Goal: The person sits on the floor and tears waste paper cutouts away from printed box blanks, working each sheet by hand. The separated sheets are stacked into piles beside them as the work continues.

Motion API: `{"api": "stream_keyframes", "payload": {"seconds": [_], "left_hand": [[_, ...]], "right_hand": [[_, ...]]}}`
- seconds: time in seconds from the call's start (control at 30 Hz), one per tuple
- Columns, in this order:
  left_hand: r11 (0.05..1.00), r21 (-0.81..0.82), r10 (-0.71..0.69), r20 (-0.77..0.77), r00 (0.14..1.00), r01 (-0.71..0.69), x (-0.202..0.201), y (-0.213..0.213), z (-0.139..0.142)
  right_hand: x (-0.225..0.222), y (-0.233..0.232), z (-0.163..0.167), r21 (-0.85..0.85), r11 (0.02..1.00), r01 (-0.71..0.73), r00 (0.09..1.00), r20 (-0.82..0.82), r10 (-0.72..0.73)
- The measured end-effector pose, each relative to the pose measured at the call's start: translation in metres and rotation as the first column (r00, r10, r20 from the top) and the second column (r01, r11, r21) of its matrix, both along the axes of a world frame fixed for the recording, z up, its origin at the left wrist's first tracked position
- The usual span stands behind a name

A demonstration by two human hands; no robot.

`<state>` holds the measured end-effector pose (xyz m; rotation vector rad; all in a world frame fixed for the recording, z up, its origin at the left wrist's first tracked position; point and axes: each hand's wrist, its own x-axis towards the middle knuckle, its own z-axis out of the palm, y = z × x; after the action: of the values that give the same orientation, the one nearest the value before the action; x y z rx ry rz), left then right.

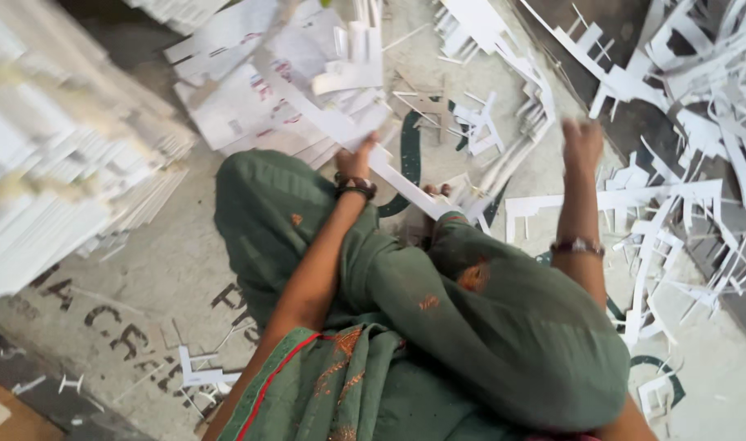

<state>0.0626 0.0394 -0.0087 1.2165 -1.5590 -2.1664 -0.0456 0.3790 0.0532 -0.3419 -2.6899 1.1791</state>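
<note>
I sit on the floor with green cloth (471, 327) over my knees. My left hand (355, 160), with a dark bangle at the wrist, grips the edge of a white card sheet (324, 114) whose long strip (406, 186) runs down to the right toward my toes. That sheet lies over a pile of printed white sheets (242, 90). My right hand (582, 144), a bracelet on its wrist, is lifted above the floor and blurred. Whether it holds anything is unclear.
A tall stack of white sheets (55, 163) fills the left side. A heap of white cut-out card scraps (691, 122) covers the right. More scraps (202, 376) lie on the grey floor mat (144, 278) near my knee.
</note>
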Motion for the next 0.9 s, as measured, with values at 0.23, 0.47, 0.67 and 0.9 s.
{"api": "stream_keyframes", "payload": {"seconds": [0.23,0.47,0.67,0.9], "left_hand": [[0.265,-0.964,-0.015,0.031,0.999,0.033,-0.067,-0.013,-0.002],[0.409,-0.677,-0.303,0.532,0.791,0.612,-0.165,0.057,-0.019],[0.15,-0.644,-0.594,0.548,0.589,0.75,-0.14,0.143,-0.029],[-0.024,-0.591,-0.729,0.562,0.391,0.806,-0.104,0.133,-0.014]], "right_hand": [[0.067,0.081,-0.05,0.476,0.778,0.41,0.758,0.297,-0.581],[-0.032,-0.054,-0.046,0.239,0.958,0.158,0.846,0.467,-0.256],[-0.053,-0.12,-0.037,-0.103,0.975,-0.197,0.855,0.468,0.222],[-0.021,-0.134,-0.031,-0.244,0.91,-0.334,0.847,0.345,0.404]]}}
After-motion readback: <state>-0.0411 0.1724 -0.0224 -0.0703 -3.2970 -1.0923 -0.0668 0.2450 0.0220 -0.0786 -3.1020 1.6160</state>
